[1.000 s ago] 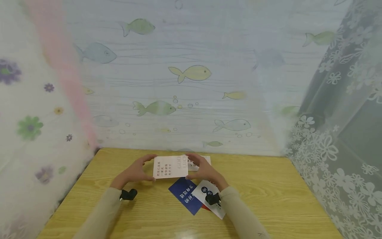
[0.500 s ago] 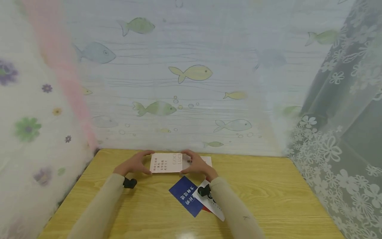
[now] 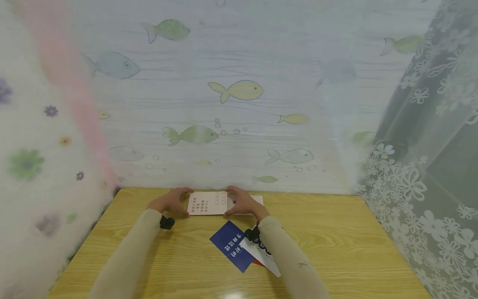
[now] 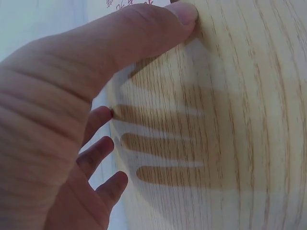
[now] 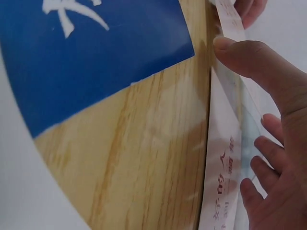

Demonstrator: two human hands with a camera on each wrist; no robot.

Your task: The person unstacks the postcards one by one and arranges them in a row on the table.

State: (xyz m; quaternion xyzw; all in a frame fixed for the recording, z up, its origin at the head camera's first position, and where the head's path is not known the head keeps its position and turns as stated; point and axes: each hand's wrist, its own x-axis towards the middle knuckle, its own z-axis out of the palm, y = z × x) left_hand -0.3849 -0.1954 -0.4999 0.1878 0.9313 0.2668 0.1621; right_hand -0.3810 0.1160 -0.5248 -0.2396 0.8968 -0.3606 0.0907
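Note:
A pale pink card (image 3: 207,203) with printed text lies low at the far side of the wooden table (image 3: 336,241), partly over a white card (image 3: 257,200). My left hand (image 3: 183,202) grips its left edge, thumb at the near corner and fingers on the far side. My right hand (image 3: 230,202) grips its right edge the same way. In the left wrist view my left hand (image 4: 144,62) has its thumb tip against the card's corner (image 4: 129,4). In the right wrist view my right hand (image 5: 244,81) pinches the card edge (image 5: 223,167).
Nearer me lie a blue card (image 3: 230,246) (image 5: 96,57), a white card (image 3: 269,261) partly under my right sleeve and a sliver of a red one (image 3: 257,261). Fish-patterned sheeting (image 3: 239,91) closes the back; floral curtains (image 3: 418,199) hang at both sides.
Both hands carried the pink card away from me and lowered it from a raised tilt to nearly flat over the white card at the far edge.

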